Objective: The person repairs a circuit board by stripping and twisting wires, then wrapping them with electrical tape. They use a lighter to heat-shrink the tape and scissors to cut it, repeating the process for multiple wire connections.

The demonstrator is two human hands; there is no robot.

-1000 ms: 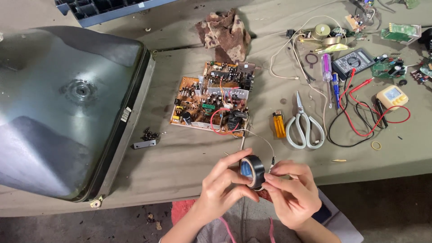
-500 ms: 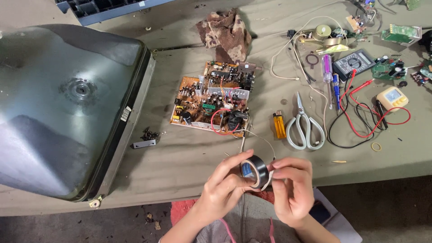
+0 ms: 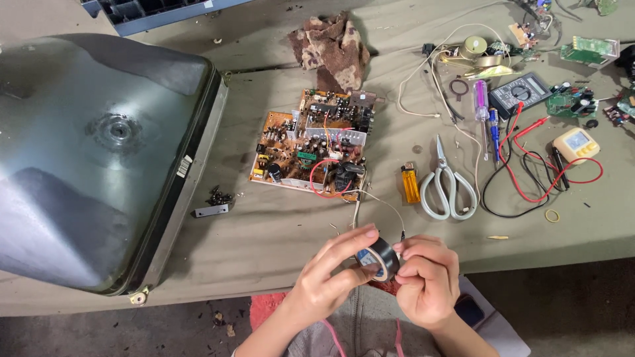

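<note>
I am seeing only part of the roll of black tape (image 3: 379, 258); both hands are covering its lower side and I cannot tell where the loose end of the tape is lying; the thin wires (image 3: 382, 201) coming down from the circuit board (image 3: 311, 145) are disappearing behind the fingers, so I cannot say if they are touching the roll. The big grey picture tube (image 3: 92, 152) is cut off at the left edge of the view; the blue tray (image 3: 152, 10) is cut off at the top.

The left hand (image 3: 327, 284) is coming up from below, thumb and forefinger closing around the left side of the roll; the right hand (image 3: 426, 277) is curled, its fingertips pinching at the right rim of the roll; both hands are gripping it, holding it in the air just in front of the table edge (image 3: 529, 254), above the lap.

Between the hands and the circuit board there is bare green cloth; to the right the yellow lighter (image 3: 411, 184) and the scissors (image 3: 450, 182) are lying near, then the red and black probe leads (image 3: 529, 178) and the meter (image 3: 524, 92); a small bracket with screws (image 3: 215, 201) is lying just beside the tube frame.
</note>
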